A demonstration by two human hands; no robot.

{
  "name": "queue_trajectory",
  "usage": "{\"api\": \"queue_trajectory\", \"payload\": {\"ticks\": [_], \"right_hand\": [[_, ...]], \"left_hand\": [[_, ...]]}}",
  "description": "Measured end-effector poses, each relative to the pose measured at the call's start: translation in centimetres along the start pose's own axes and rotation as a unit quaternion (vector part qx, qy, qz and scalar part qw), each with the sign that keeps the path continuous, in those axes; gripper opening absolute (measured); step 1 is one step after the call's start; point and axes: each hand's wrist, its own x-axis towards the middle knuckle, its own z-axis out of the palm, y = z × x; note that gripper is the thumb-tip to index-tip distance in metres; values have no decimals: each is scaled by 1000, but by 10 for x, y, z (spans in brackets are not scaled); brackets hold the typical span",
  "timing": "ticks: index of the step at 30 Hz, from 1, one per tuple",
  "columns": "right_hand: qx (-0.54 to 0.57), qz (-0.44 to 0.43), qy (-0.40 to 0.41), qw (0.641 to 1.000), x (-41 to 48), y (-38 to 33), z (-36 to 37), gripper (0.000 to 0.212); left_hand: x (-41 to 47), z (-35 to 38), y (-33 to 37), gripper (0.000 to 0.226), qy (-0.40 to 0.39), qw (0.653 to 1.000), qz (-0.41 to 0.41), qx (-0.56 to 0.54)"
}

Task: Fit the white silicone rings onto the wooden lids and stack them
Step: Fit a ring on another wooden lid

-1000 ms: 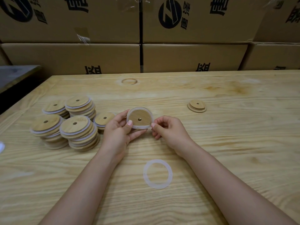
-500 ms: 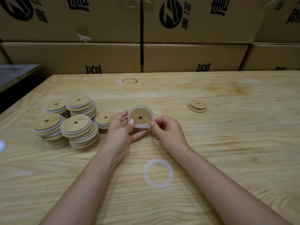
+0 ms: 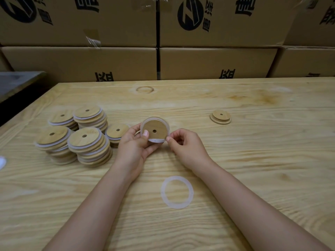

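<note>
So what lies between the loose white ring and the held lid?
Only bare table, flanked by the left hand holding the lid and the right hand pinching its ring; head view.

Notes a pale grained wooden table [image 3: 253, 178] bearing a faint ring-shaped stain [image 3: 145, 89] near its far edge. Records brown cardboard boxes [image 3: 217, 64] with black print stacked just behind it, clear tape [image 3: 93, 41] on one, and a dark grey surface [image 3: 18, 80] at far left.
</note>
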Motion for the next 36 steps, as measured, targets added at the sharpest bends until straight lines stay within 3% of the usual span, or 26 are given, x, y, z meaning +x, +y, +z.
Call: {"api": "queue_trajectory", "payload": {"ticks": [5,11,21,27,36], "right_hand": [[-37,-28,7,999,-2,0,0,17],[89,-9,34,995,-4,2,1,16],[76,11,34,997,-1,3,3,12],[80,20,33,996,-2,3,2,14],[46,15,3,999,0,-1,1,17]], "left_hand": [[0,-3,2,33,-12,1000,-13,-26],[1,2,-2,35,-27,999,-22,-16],[1,2,-7,34,-51,998,-17,18],[2,3,-10,15,-30,998,19,48],[3,1,-4,36,-32,999,8,1]]}}
